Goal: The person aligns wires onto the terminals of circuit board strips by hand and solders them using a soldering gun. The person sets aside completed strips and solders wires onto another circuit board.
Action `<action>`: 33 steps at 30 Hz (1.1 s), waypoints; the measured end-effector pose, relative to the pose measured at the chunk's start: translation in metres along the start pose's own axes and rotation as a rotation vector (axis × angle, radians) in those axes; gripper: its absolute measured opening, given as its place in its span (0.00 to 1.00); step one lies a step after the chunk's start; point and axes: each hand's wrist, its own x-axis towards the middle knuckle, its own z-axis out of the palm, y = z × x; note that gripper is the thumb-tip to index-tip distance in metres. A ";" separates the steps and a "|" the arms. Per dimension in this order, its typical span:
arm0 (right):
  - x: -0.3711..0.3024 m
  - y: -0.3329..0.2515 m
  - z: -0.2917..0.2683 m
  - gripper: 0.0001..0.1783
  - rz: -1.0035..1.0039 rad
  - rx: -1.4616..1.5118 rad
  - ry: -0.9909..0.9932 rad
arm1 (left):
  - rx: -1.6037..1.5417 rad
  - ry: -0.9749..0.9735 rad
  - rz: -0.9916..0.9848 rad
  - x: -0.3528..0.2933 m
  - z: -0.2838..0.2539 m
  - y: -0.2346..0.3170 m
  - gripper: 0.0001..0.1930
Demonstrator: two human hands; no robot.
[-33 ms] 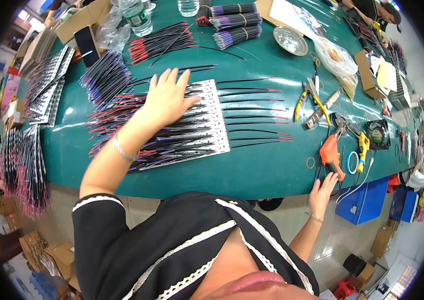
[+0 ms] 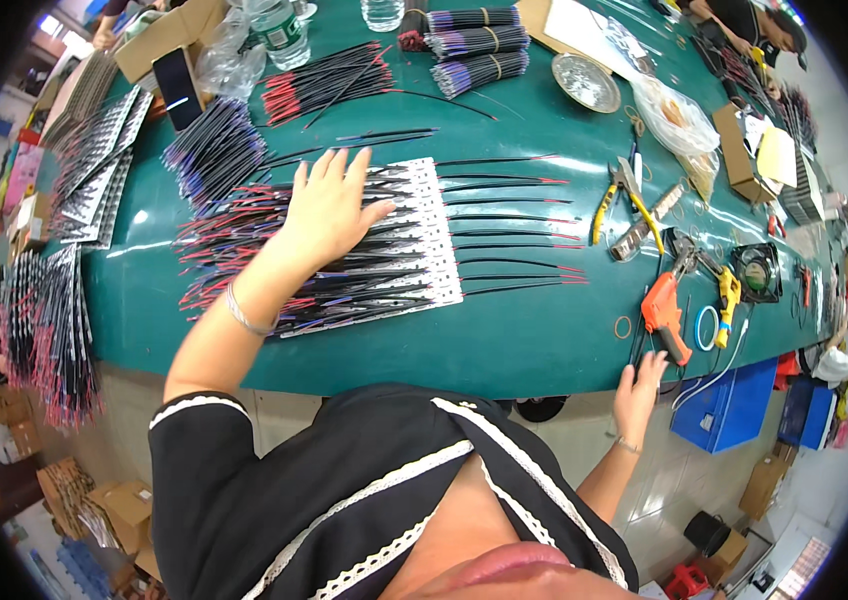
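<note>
My left hand (image 2: 329, 212) lies with spread fingers over black wires (image 2: 234, 235) with red ends, laid in rows on a white perforated sheet (image 2: 436, 225). Its thumb points right across the sheet; the wires under the palm are hidden. From the sheet's right edge several black wires (image 2: 514, 217) with red tips stick out over the table. My right hand (image 2: 636, 400) is at the table's front edge, fingers stretched out and nothing seen in it. Just above those fingertips is the handle of an orange glue gun (image 2: 662, 308), lying on the table.
Right of the sheet lie yellow-handled pliers (image 2: 634, 200), a yellow tool (image 2: 727, 300), blue tape (image 2: 706, 327) and a small black fan (image 2: 756, 270). Wire bundles (image 2: 479, 45), a metal dish (image 2: 585, 82), a phone (image 2: 178, 90) and water bottles (image 2: 279, 35) stand farther back. A blue bin (image 2: 729, 405) is below the edge.
My right hand has dropped slightly from the glue gun's handle toward me. The left hand stays on the wires, its fingers a little lower. The whole view has shifted slightly.
</note>
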 end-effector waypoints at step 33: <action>0.099 -0.321 0.071 0.31 -0.279 1.192 -0.584 | -1.966 -0.810 -0.360 -0.219 0.002 -0.007 0.14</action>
